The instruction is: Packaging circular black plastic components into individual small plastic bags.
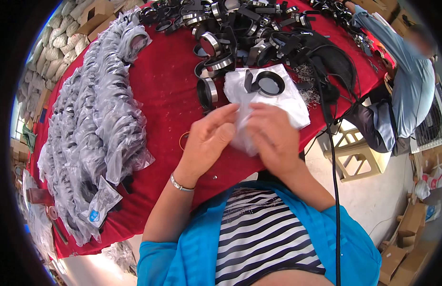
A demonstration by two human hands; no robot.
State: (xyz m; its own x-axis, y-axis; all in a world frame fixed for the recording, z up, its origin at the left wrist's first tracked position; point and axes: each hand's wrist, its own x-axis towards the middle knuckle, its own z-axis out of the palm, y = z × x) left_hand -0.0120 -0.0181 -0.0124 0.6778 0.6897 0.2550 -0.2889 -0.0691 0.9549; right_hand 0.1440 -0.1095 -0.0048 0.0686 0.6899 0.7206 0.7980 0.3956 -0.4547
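Observation:
A clear plastic bag (245, 138) hangs between my two hands above the near part of the red table. My left hand (209, 138) pinches its left side with bent fingers. On the bag's other side is my right hand (276, 136), its fingers curled against the plastic and slightly blurred. Just beyond my fingertips, a black ring-shaped part (270, 83) with a flat upright tab lies on a stack of white plastic bags (295, 107). Left of that stack, a black and silver ring (207, 93) stands on its edge.
Bagged parts (97, 105) lie in long rows along the table's left side. Black and silver rings (221, 47) crowd the far side, beside small metal pieces (307, 78). A black cable (331, 162) hangs at right. Another person (411, 81) works beyond a stool (357, 155).

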